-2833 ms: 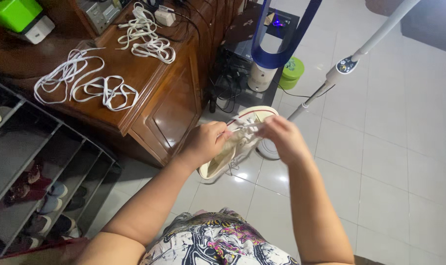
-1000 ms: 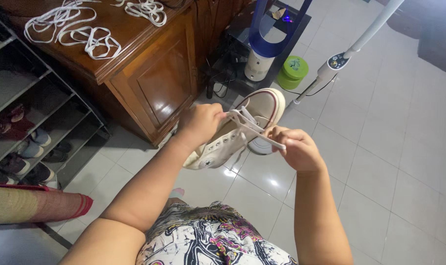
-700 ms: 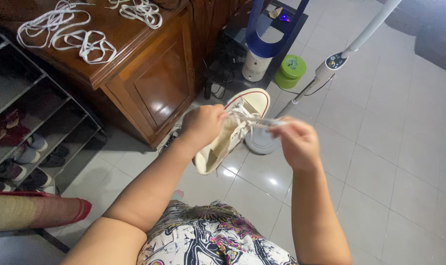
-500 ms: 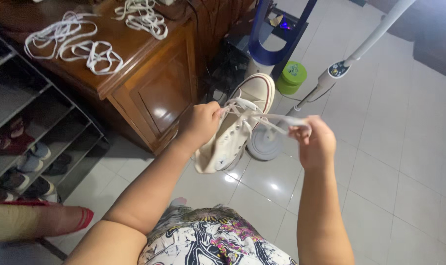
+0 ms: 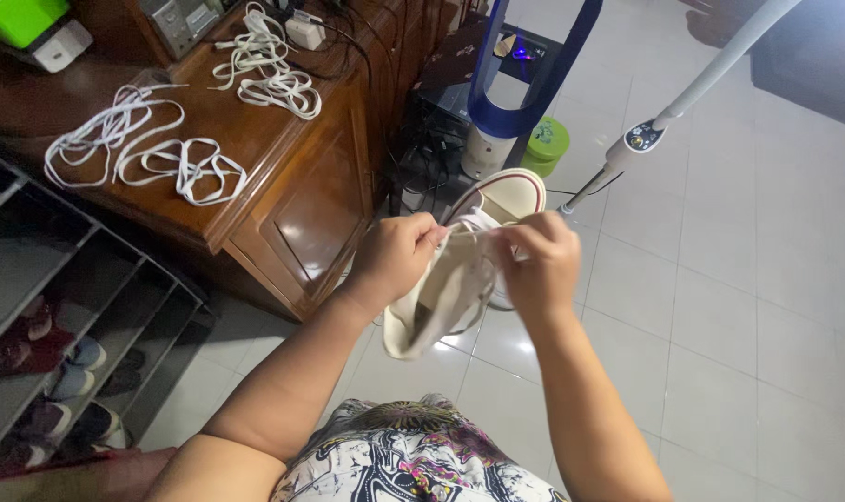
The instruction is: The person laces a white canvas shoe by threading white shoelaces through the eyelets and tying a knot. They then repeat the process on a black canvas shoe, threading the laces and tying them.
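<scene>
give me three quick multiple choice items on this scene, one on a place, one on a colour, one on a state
1. Where do the loose white laces lie?
A. on the brown wooden cabinet top
B. on the tiled floor
C. in the shoe rack

2. What colour is the small round lidded tub on the floor?
A. red
B. green
C. black

3. How is the cream canvas high-top shoe?
A. resting on the floor
B. on a shelf
C. held up in both hands

Answers:
A: the loose white laces lie on the brown wooden cabinet.
B: the tub is green.
C: the left hand and right hand hold the shoe above the tiles.
</scene>
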